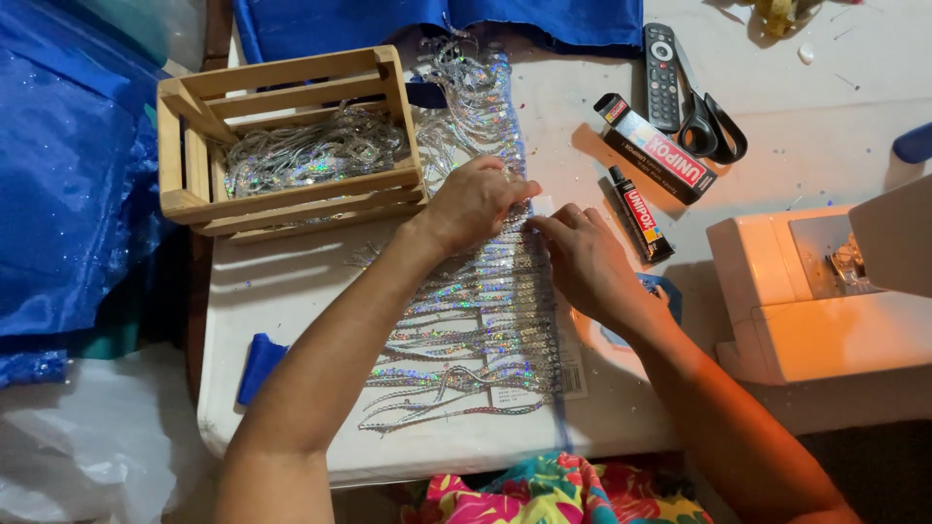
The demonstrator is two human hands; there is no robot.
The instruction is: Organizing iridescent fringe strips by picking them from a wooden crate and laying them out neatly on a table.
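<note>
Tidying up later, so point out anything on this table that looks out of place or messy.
A TV remote lies by the scissors among sewing supplies, which is odd. Loose sequin strands spill behind the wooden crate. Both hands, left hand and right hand, press the sequin fringe.

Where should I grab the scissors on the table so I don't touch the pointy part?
Take the scissors by the black handle loops, which lie at the end nearer the sewing machine. Come from above on that side: the blades point away toward the remote control, so your fingers probably stay clear of the sharp end.
</note>
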